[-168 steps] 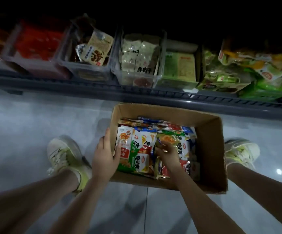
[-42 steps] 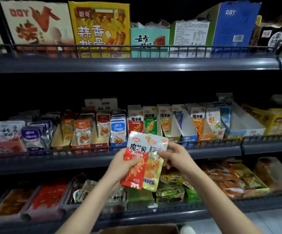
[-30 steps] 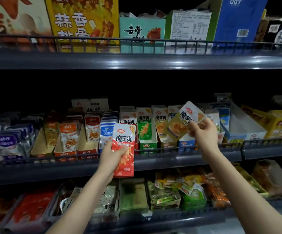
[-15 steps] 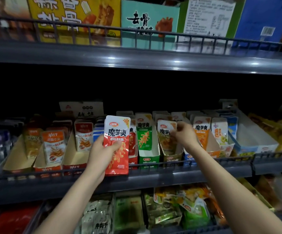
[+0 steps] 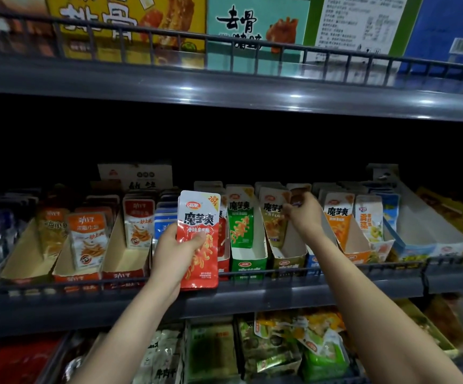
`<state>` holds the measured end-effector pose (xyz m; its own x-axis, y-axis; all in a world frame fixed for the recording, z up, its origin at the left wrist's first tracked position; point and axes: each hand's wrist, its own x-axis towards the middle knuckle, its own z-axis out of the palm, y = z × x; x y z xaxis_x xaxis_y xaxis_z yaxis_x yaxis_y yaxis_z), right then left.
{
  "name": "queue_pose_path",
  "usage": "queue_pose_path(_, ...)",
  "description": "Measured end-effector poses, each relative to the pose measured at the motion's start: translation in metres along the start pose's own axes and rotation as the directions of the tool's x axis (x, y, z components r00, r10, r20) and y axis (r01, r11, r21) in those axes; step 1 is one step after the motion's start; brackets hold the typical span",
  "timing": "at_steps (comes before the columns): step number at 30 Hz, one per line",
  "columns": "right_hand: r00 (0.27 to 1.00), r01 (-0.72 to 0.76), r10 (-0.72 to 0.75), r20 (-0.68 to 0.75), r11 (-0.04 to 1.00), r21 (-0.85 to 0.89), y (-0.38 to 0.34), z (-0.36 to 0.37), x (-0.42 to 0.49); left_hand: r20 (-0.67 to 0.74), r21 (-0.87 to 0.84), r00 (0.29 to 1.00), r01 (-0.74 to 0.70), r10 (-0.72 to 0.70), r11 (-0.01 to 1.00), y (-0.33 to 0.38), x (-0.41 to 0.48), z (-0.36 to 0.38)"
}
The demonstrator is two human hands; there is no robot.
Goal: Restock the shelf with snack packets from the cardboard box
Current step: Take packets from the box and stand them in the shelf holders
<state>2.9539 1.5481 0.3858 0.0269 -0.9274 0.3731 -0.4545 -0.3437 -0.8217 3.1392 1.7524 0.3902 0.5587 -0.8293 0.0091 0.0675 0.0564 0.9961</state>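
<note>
olive packet (image 5: pixel 273 221) pinched in the right hand (image 5: pixel 305 217) should seat upright in its tray (image 5: pixel 290 262); left hand (image 5: pixel 172 259) grips the red packet (image 5: pixel 198 217).

The red-and-white packet (image 5: pixel 199 217) in my left hand (image 5: pixel 174 257) carries bold black characters. Toward three o'clock stand a green packet (image 5: pixel 240 221), an olive packet (image 5: pixel 273 221) and an orange packet (image 5: pixel 339 224).

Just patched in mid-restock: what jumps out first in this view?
Centre frame, the left hand holds a bright red packet upright before the middle shelf. Just right of it, the right hand reaches among the olive packets in their tray. Above stand a big yellow box and a teal box.
</note>
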Motion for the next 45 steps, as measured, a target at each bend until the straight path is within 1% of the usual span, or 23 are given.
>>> queue_pose_path(4,0.999,0.031,-0.031,-0.007,0.999,-0.007,0.001,-0.003,-0.003,-0.005,0.041,1.0,0.0,0.0,0.999,0.0,-0.003,0.0)
queue_pose_path(7,0.972,0.169,-0.191,-0.136,0.973,-0.159,-0.005,-0.007,-0.022,-0.001,0.058,1.0,0.002,-0.002,0.998,0.0,-0.009,-0.002)
queue_pose_path(8,0.961,0.204,-0.233,-0.153,0.962,-0.184,-0.012,-0.009,-0.034,0.007,0.06,1.0,0.002,-0.003,0.998,0.0,-0.011,-0.003)
queue_pose_path(9,0.965,0.219,-0.236,-0.113,0.965,-0.143,-0.019,-0.01,-0.046,0.02,0.068,1.0,-0.001,-0.001,0.998,0.0,-0.013,-0.004)
queue_pose_path(10,0.979,0.203,-0.203,-0.013,0.979,-0.025,-0.029,-0.012,-0.06,0.04,0.083,0.999,-0.004,0.001,0.997,0.001,-0.016,-0.004)
queue_pose_path(11,0.979,0.132,-0.151,0.14,0.982,0.138,-0.041,-0.014,-0.076,0.068,0.108,0.998,-0.011,0.004,0.994,0.0,-0.019,-0.004)
queue_pose_path(12,0.943,0.008,-0.101,0.316,0.959,0.284,-0.052,-0.015,-0.089,0.102,0.141,0.995,-0.021,0.006,0.99,0.0,-0.023,-0.004)
queue_pose_path(13,0.882,-0.126,-0.069,0.467,0.919,0.374,-0.061,-0.015,-0.101,0.138,0.18,0.99,-0.033,0.008,0.983,0.0,-0.026,-0.003)
queue_pose_path(15,0.78,-0.28,-0.056,0.624,0.86,0.427,-0.07,-0.014,-0.117,0.2,0.245,0.98,-0.071,0.021,0.967,-0.001,-0.032,-0.001)
queue_pose_path(16,0.766,-0.289,-0.062,0.64,0.856,0.429,-0.072,-0.013,-0.121,0.22,0.268,0.975,-0.088,0.028,0.96,-0.002,-0.034,0.0)
queue_pose_path(18,0.787,-0.276,-0.062,0.614,0.855,0.44,-0.075,-0.012,-0.121,0.248,0.305,0.968,-0.116,0.039,0.945,-0.002,-0.037,-0.001)
queue_pose_path(20,0.853,-0.219,-0.064,0.518,0.857,0.466,-0.077,-0.013,-0.112,0.225,0.362,0.972,-0.148,0.068,0.92,-0.001,-0.036,-0.006)
queue_pose_path(21,0.897,-0.166,-0.075,0.435,0.855,0.491,-0.078,-0.015,-0.106,0.164,0.419,0.98,-0.172,0.112,0.891,-0.002,-0.034,-0.01)
queue_pose_path(23,0.962,-0.043,-0.108,0.249,0.845,0.532,-0.082,-0.017,-0.091,-0.011,0.602,0.966,-0.198,0.257,0.773,-0.006,-0.028,-0.02)
queue_pose_path(24,0.974,0.012,-0.131,0.184,0.843,0.538,-0.085,-0.016,-0.085,-0.087,0.689,0.941,-0.18,0.326,0.702,-0.009,-0.024,-0.026)
queue_pose_path(26,0.977,0.07,-0.164,0.134,0.848,0.525,-0.09,-0.007,-0.076,-0.159,0.789,0.898,-0.133,0.409,0.6,-0.018,-0.017,-0.032)
queue_pose_path(29,0.977,0.1,-0.168,0.128,0.902,0.421,-0.087,0.02,-0.066,-0.138,0.878,0.884,-0.1,0.447,0.468,-0.031,-0.009,-0.029)
queue_pose_path(31,0.97,0.138,-0.191,0.149,0.942,0.307,-0.081,0.038,-0.062,-0.129,0.905,0.888,-0.076,0.441,0.418,-0.039,-0.005,-0.022)
queue_pose_path(35,0.946,0.141,-0.174,0.275,0.981,0.135,-0.074,0.058,-0.068,-0.163,0.913,0.901,-0.016,0.402,0.407,-0.053,0.001,-0.012)
queue_pose_path(37,0.936,0.16,-0.163,0.313,0.986,0.036,-0.069,0.062,-0.07,-0.184,0.902,0.899,-0.006,0.398,0.432,-0.058,0.003,-0.01)
queue_pose_path(40,0.931,0.159,-0.139,0.338,0.987,-0.03,-0.066,0.061,-0.065,-0.205,0.862,0.893,-0.029,0.401,0.506,-0.058,0.004,-0.01)
queue_pose_path(42,0.925,0.168,-0.133,0.356,0.983,-0.069,-0.065,0.062,-0.061,-0.202,0.855,0.901,-0.029,0.383,0.518,-0.057,0.004,-0.011)
queue_pose_path(45,0.936,0.223,-0.179,0.303,0.968,-0.114,-0.067,0.066,-0.059,-0.196,0.849,0.907,-0.032,0.371,0.528,-0.057,0.004,-0.012)
